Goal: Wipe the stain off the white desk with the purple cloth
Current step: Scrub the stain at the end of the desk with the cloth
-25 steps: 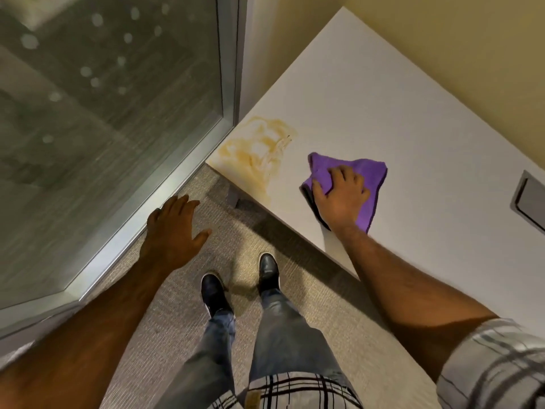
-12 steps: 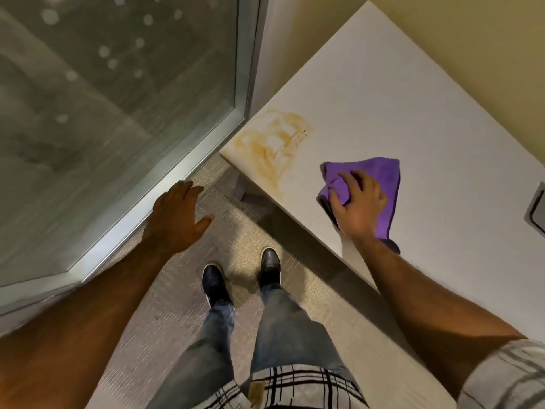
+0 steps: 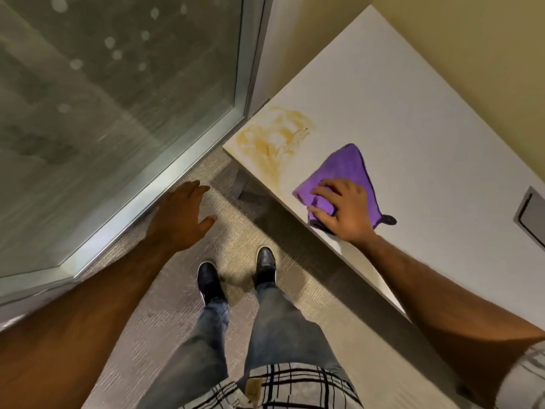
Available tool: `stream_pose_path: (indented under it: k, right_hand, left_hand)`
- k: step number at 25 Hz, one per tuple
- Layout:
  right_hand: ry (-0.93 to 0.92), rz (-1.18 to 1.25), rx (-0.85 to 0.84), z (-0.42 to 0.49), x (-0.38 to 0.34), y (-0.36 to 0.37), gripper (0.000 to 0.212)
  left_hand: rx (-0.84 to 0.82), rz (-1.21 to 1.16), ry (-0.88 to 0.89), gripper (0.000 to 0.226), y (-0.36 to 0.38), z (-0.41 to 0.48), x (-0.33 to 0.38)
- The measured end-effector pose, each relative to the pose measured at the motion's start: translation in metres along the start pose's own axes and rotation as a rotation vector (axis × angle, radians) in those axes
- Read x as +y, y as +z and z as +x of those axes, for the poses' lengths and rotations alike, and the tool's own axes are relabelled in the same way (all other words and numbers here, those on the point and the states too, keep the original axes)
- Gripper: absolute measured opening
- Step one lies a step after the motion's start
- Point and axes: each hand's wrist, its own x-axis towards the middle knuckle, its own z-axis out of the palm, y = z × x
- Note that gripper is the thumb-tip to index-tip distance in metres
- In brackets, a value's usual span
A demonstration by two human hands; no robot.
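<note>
A yellow-brown stain [image 3: 274, 135] covers the near left corner of the white desk [image 3: 413, 119]. The purple cloth [image 3: 346, 169] lies bunched on the desk just right of the stain, close to the front edge. My right hand [image 3: 343, 209] presses down on the cloth's near part with the fingers curled into the fabric. The cloth does not touch the main patch of the stain. My left hand [image 3: 181, 215] hovers over the carpet to the left of the desk, fingers spread, holding nothing.
A glass wall with a metal frame [image 3: 165, 184] runs along the left. A grey cable hatch [image 3: 530, 215] is set into the desk at the right edge. My two black shoes [image 3: 236, 276] stand on the carpet below the desk's front edge.
My right hand has bunched the cloth, which was flat a second ago, and turned it so a corner points up toward the stain. The left hand stays over the carpet.
</note>
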Motion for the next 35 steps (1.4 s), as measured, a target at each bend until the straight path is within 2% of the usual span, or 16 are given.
stream_pose_path:
  k: [3,5,7,10,12,13,17,20,23,27,29,31,35]
  right_hand:
    - [0.369,-0.004,0.065,0.018,0.009,-0.004,0.044]
    - [0.488,-0.012,0.093,0.039,-0.015,0.005,0.047]
    - [0.365,0.000,0.070,0.046,-0.046,0.014,0.048]
    - [-0.112,-0.108,-0.078,0.009,-0.056,0.016,0.049]
    - [-0.290,-0.175,-0.161,-0.030,-0.028,0.007,0.049]
    - [-0.274,-0.171,-0.161,-0.048,-0.013,0.002,0.050]
    - [-0.017,-0.110,-0.143,-0.085,-0.002,0.004,0.056]
    - [-0.045,-0.137,-0.127,-0.062,-0.024,0.016,0.061]
    - [-0.082,-0.177,-0.070,-0.014,-0.049,0.026,0.054]
    - [-0.099,-0.263,-0.089,0.032,-0.068,0.029,0.055]
    - [-0.183,-0.247,-0.126,0.006,-0.073,0.035,0.060]
    - [-0.193,-0.271,-0.142,-0.039,-0.057,0.033,0.072]
    - [-0.084,-0.228,-0.119,-0.070,-0.039,0.027,0.056]
  left_hand:
    - [0.005,-0.003,-0.020,0.072,-0.003,-0.007,-0.011]
    - [0.005,-0.005,-0.028,0.072,-0.004,-0.010,-0.015]
    - [0.009,0.001,-0.024,0.072,-0.004,-0.011,-0.016]
    - [0.015,0.002,-0.018,0.073,-0.005,-0.010,-0.014]
    - [0.014,-0.013,-0.028,0.072,-0.005,-0.011,-0.014]
    - [0.010,-0.019,-0.032,0.072,-0.004,-0.013,-0.015]
    - [-0.001,-0.036,-0.043,0.070,0.002,-0.018,-0.018]
    - [-0.003,-0.017,-0.034,0.070,0.005,-0.017,-0.017]
    - [0.021,-0.012,-0.036,0.069,0.001,-0.007,-0.013]
    - [0.028,-0.014,-0.033,0.067,-0.008,-0.001,-0.010]
    - [0.027,-0.026,-0.056,0.066,-0.005,-0.020,-0.027]
    - [0.007,-0.030,-0.063,0.065,0.001,-0.024,-0.029]
    - [0.008,-0.067,-0.083,0.064,0.000,-0.020,-0.023]
